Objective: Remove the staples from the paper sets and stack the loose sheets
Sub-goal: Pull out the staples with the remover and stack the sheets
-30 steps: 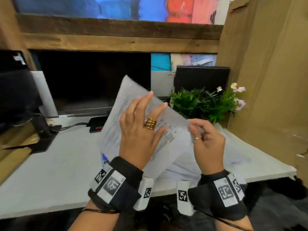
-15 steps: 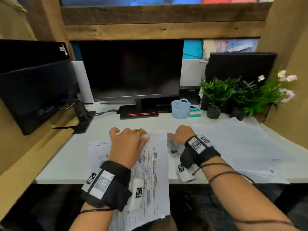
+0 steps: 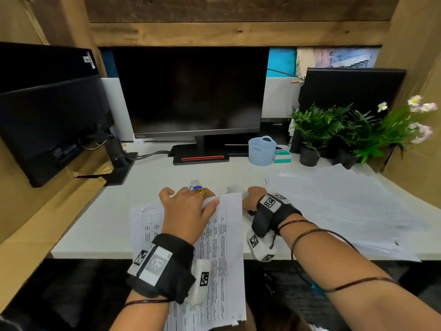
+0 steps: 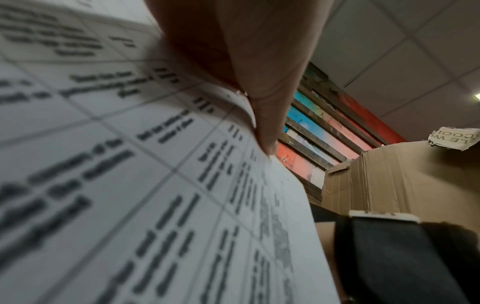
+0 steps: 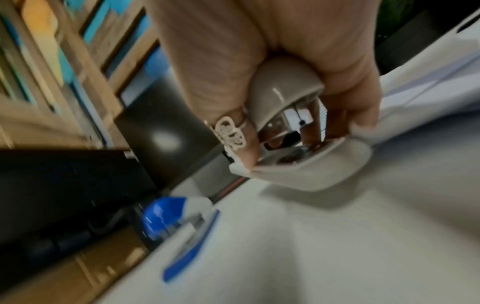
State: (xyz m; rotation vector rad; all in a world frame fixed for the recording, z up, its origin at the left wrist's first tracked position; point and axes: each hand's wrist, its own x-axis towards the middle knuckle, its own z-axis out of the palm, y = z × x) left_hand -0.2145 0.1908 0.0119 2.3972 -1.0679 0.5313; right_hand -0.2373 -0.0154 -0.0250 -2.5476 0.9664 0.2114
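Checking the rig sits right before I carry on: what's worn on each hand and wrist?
Left hand: stacked gold ring, black wrist band carrying white blocks printed with black square markers. Right hand: pale butterfly-shaped ring in the right wrist view, a matching black band with white marker blocks, and thin dark cords looped around the bare forearm. No sleeves.

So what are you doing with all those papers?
Taking staples out. The left hand holds down a printed paper set at the desk's front edge, fingers curled over its top edge. The right hand grips a grey staple remover beside that set. A blue-and-white stapler sits nearby, and loose sheets lie spread out on the right.
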